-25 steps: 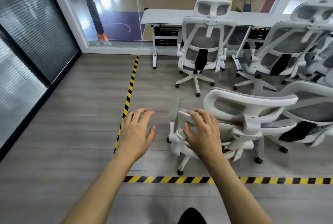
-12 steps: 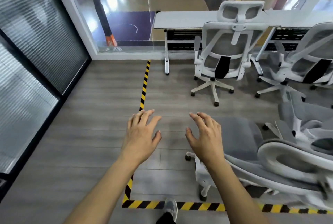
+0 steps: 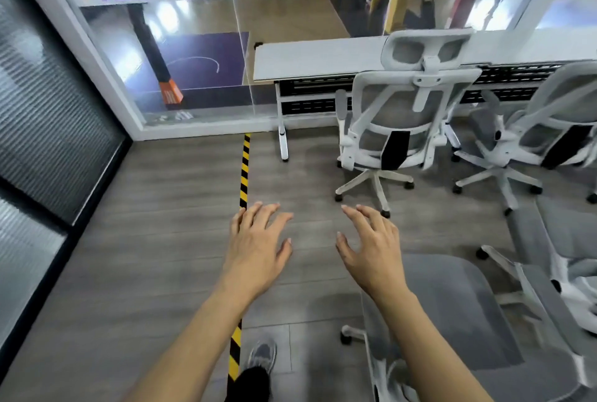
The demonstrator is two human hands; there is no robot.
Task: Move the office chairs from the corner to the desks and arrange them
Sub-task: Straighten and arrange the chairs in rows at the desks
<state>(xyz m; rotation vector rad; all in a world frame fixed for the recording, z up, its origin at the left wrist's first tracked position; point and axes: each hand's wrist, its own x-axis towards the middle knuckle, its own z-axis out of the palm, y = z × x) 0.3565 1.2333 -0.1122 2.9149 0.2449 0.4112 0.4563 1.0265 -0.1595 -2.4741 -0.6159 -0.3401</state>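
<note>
My left hand and my right hand hover side by side over the floor, fingers spread, holding nothing. A white office chair with a grey mesh back stands tucked at the white desk ahead. A second white chair stands at the desk's right part. The grey seat of a nearer chair lies under my right forearm at the lower right, its back out of frame. Another chair crowds the right edge.
A yellow-black tape line runs along the wood floor from the glass wall toward me. A dark blinds-covered partition lines the left. My shoe is at the bottom. Open floor lies left of the tape.
The view has advanced toward the desk and turned left. The near chair has slid from in front of my right hand to below and right of it. Both hands stay open.
</note>
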